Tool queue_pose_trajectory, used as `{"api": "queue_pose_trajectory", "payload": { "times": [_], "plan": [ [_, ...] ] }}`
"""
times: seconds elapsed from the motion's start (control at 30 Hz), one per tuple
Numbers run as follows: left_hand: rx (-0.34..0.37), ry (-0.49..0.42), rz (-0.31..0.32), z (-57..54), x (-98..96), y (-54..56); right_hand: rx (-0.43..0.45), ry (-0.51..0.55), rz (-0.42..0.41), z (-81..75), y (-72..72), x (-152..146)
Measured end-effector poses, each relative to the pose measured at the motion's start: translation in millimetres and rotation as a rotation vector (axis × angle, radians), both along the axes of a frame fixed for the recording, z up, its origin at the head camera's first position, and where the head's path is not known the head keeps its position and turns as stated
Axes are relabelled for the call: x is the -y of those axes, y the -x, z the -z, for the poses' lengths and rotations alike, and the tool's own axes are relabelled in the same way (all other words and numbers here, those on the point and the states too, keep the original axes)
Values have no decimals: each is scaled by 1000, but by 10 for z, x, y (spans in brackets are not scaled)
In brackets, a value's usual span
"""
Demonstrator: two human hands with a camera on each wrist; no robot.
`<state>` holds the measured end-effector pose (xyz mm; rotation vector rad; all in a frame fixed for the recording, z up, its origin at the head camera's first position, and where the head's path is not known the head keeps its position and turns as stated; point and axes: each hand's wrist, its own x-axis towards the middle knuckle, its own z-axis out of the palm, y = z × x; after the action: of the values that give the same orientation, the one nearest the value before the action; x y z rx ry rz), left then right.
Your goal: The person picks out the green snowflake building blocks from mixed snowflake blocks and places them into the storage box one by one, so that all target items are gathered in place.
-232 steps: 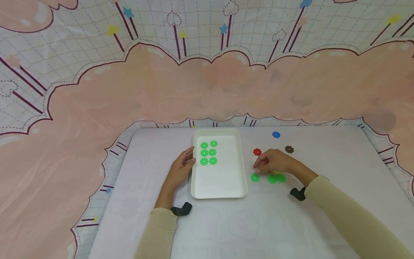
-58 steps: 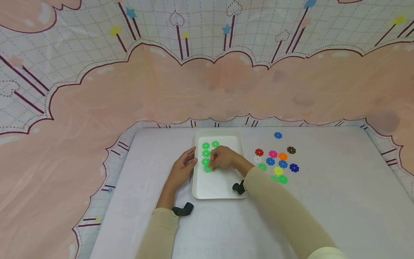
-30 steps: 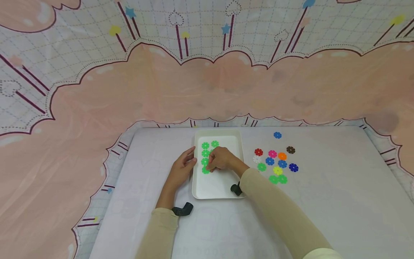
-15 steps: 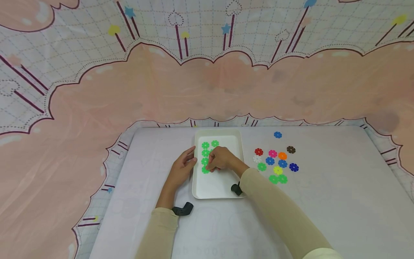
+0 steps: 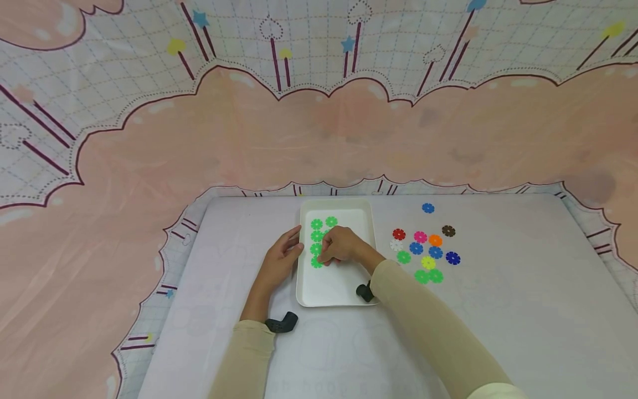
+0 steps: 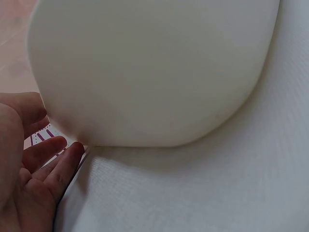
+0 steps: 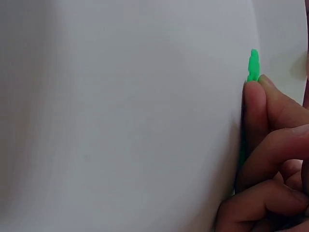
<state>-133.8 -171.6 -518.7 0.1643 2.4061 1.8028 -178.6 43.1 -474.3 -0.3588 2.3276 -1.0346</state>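
In the tray (image 5: pixel 344 291), a disc (image 5: pixel 315 263) is pinched by the right hand (image 5: pixel 341 244), likely for alignment; the tray's left side is touched, seemingly steadied, by the left hand (image 5: pixel 279 260), fingers relaxed.

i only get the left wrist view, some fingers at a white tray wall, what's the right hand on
Observer: The right hand appears to pinch a green snowflake disc inside the white tray.
Operator: any green ones outside the tray
Observer: Yes, three loose green discs lie on the table to the tray's right.
Operator: which loose disc is farthest off
Observer: A blue disc, lying near the table's far edge.
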Motion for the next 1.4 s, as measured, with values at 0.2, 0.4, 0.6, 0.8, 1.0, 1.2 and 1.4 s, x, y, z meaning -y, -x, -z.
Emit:
{"api": "queue_pose_trajectory", "payload": {
  "times": [0.2,0.4,0.6,0.8,1.0,1.2,1.4],
  "plan": [
    [6,0,-3,-9,-5,-2,26,17,-3,20,14,-26],
    [0,-13,-1,-13,-1,-7,30,63,10,15,24,-48],
    [14,-6,-4,-2,-2,-6,47,126,11,-32,20,-96],
    [21,11,-12,-4,-6,-8,45,141,16,-109,22,-173],
    [23,21,-19,13,-1,2,38,182,22,-226,27,-264],
    [35,25,-26,3,-7,-2,57,209,39,-367,18,-389],
    [38,17,-30,2,-17,2,12,179,42,-491,9,-541]
  ]
}}
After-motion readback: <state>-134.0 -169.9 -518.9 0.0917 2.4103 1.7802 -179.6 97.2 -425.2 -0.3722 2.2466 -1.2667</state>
